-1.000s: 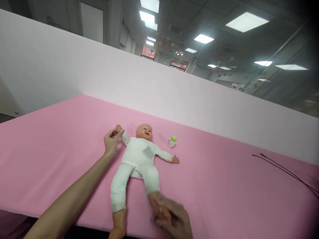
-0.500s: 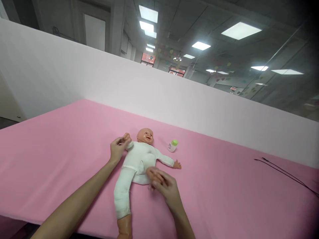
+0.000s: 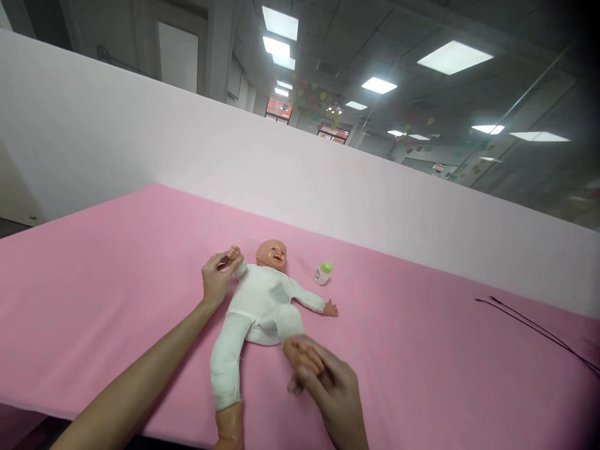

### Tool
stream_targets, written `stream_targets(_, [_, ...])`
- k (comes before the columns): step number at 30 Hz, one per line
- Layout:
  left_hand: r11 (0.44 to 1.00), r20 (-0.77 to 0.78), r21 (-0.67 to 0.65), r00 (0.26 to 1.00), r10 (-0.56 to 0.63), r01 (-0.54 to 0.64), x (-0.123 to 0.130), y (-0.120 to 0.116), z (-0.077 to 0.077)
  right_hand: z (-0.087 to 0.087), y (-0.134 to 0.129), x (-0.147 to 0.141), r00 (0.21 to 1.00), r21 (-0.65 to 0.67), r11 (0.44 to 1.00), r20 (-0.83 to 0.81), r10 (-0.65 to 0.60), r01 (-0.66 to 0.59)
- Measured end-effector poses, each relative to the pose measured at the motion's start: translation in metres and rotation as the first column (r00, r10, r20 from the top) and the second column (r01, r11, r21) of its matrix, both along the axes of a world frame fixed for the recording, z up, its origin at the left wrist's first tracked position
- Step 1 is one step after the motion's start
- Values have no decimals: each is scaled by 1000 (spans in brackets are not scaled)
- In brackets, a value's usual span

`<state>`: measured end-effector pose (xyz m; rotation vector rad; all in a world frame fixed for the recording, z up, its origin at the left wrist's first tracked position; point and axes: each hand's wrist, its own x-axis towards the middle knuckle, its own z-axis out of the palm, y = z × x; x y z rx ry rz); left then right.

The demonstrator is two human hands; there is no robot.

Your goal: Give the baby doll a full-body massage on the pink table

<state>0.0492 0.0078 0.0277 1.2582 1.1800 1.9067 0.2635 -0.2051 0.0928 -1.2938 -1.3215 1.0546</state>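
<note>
A baby doll [image 3: 260, 290] in a white cloth suit lies on its back on the pink-covered table, head toward the far wall. My left hand [image 3: 216, 278] is closed around the doll's hand [image 3: 234, 254] beside its head. Farther down, my right hand [image 3: 335, 387] grips the doll's foot [image 3: 304, 357], holding that leg bent, with the foot raised off the cloth. The doll's other leg [image 3: 227, 362] stretches straight toward the near edge, and its other arm [image 3: 309, 300] lies out to the right with fingers spread.
To the right of the doll's head stands a small bottle [image 3: 323, 274] with a green cap. Two thin black cables [image 3: 534, 328] lie at the right side of the pink cloth [image 3: 422, 350]. A white partition [image 3: 300, 181] rises along the table's far side.
My right hand has drawn the doll's foot toward me and to the right, so the bent leg is straighter. My left hand keeps its hold, shifted slightly left.
</note>
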Motion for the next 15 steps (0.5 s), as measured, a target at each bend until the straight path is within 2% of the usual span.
stream_targets(2, [995, -114, 38, 990, -82, 87, 7, -6, -5, 6, 39, -10, 998, 43, 998, -26, 54, -53])
stream_targets(5, [976, -248, -2, 945, -211, 218, 15, -11, -16, -8, 91, -21, 988, 46, 992, -95, 118, -114])
stream_targets(8, [963, -245, -64, 931, -271, 263, 17, -8, -21, -24, 110, -21, 986, 67, 995, -141, 85, -76])
stream_targets(11, [977, -132, -70, 969, -210, 202, 10, 2, -19, -29, 89, -12, 987, 49, 997, -149, 63, -56])
stream_targets(13, [993, 1, -82, 996, -89, 89, 0, 12, -18, -31, 58, -4, 989, 33, 999, -144, 33, -29])
stream_targets(15, [988, 138, -147, 988, 74, -54, -14, 21, -20, -33, 20, 4, 992, 14, 1000, -119, -27, 28])
